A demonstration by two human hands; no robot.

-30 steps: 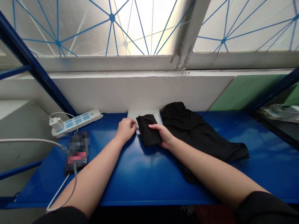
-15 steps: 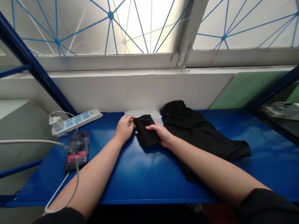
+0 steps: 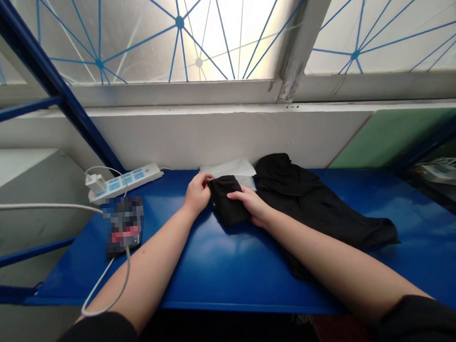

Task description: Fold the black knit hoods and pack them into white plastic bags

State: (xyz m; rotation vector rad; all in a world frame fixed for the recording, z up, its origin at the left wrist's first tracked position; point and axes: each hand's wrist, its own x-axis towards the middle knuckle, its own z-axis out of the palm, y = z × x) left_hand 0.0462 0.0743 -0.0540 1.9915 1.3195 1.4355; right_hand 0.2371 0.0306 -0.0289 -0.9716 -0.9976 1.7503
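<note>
Under right hand [image 3: 250,205], folded black cloth [image 3: 227,202]

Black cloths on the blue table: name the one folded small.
The small folded black cloth, under the fingers of the right hand and beside the left hand; the large black garment lies loosely spread to its right.

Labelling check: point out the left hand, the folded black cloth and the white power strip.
left hand [image 3: 197,194]: head view, back of the hand
folded black cloth [image 3: 226,205]: head view, middle of the folded piece
white power strip [image 3: 125,182]: head view, middle of the socket face
</note>
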